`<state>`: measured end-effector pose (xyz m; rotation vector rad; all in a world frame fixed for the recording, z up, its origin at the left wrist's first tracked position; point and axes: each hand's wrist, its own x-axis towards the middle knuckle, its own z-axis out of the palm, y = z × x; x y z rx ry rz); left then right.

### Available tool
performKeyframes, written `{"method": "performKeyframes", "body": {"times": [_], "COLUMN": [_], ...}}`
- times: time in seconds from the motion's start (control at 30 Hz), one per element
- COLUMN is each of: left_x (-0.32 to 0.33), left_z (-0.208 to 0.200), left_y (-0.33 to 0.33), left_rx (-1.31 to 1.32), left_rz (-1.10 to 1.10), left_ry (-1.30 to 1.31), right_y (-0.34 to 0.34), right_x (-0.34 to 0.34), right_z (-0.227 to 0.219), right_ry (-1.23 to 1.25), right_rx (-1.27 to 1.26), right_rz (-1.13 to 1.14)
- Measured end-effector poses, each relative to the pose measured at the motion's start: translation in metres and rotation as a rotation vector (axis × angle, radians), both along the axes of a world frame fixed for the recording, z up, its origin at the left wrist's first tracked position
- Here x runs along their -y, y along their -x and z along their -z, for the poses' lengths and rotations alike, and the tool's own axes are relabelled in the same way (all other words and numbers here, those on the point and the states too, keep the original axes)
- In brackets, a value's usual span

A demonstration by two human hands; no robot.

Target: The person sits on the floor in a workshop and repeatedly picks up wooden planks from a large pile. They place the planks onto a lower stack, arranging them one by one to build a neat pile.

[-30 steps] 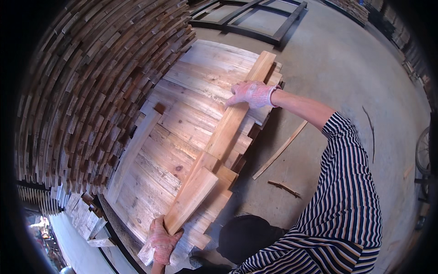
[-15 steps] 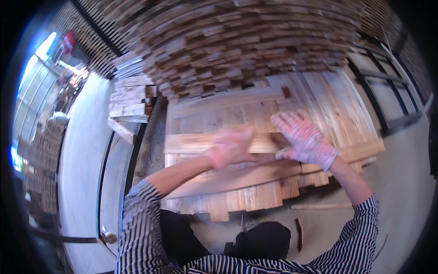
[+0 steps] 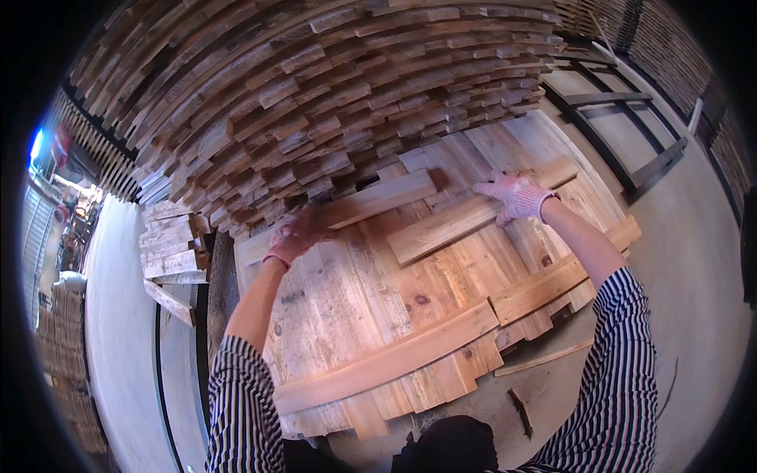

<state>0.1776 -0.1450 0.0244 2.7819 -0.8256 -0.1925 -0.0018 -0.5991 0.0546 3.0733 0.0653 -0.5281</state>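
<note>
My left hand (image 3: 296, 235), in a reddish knit glove, is closed over a long pale board (image 3: 382, 197) lying at the far side of the plank layer. Its fingertips are dark and partly smeared. Farther right, my right hand (image 3: 516, 197), gloved alike, straddles a second wooden board (image 3: 449, 227), fingers past the far edge and thumb at the near one. That board lies slantwise on the layer of planks (image 3: 331, 292), its left end slightly blurred. Across the near side of the layer run two end-to-end boards (image 3: 386, 347).
A tall stack of boards (image 3: 339, 94) rises just beyond the plank layer. To the left stands a smaller wood pile (image 3: 169, 240) by a dark metal rail. A black metal frame (image 3: 615, 102) is at the far right. A wood scrap (image 3: 520, 411) lies on the floor.
Both hands have moved away from me and farther apart. The board that lay across the middle is now farther right under my right hand. The view has turned.
</note>
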Motion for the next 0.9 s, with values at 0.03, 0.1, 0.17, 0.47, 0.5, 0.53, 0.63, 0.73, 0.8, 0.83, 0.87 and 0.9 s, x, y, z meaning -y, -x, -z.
{"method": "performKeyframes", "body": {"times": [0.03, 0.1, 0.17, 0.47, 0.5, 0.53, 0.63, 0.73, 0.8, 0.83, 0.87, 0.9], "left_x": [-0.010, -0.034, -0.054, -0.014, -0.020, -0.036, -0.052, -0.072, -0.067, -0.063, -0.064, -0.080], "left_z": [0.000, -0.008, -0.007, 0.006, 0.009, 0.014, -0.008, 0.039, 0.023, 0.022, 0.009, -0.008], "left_y": [-0.003, -0.011, -0.013, -0.007, -0.009, -0.012, 0.005, -0.013, 0.016, 0.021, 0.025, 0.033], "left_rx": [-0.044, -0.116, -0.102, -0.039, -0.114, -0.131, -0.194, -0.127, -0.004, 0.221, 0.325, 0.313], "left_rz": [-0.012, -0.041, -0.058, -0.065, -0.026, -0.040, -0.040, -0.035, -0.139, -0.116, -0.039, -0.087], "left_ry": [0.011, 0.036, 0.086, 0.101, 0.185, 0.237, 0.308, 0.492, 0.289, 0.086, 0.018, 0.020], "right_y": [-0.006, -0.013, -0.027, -0.080, -0.086, -0.094, -0.116, -0.131, -0.113, -0.104, -0.087, -0.073], "right_x": [0.005, 0.015, 0.056, 0.105, 0.098, 0.085, 0.022, 0.091, 0.099, 0.108, 0.122, 0.120], "right_z": [0.000, -0.012, -0.004, 0.021, 0.017, 0.010, -0.025, 0.044, 0.071, 0.077, 0.078, 0.080], "right_ry": [-0.004, -0.042, -0.038, 0.053, 0.069, 0.076, 0.074, -0.012, -0.027, -0.016, 0.009, 0.030], "right_rx": [-0.027, -0.060, 0.009, 0.051, 0.051, 0.054, -0.035, 0.242, 0.248, 0.264, 0.284, 0.303], "right_rz": [-0.015, 0.044, 0.044, 0.195, 0.166, 0.125, 0.105, 0.019, 0.125, 0.215, 0.322, 0.415]}}
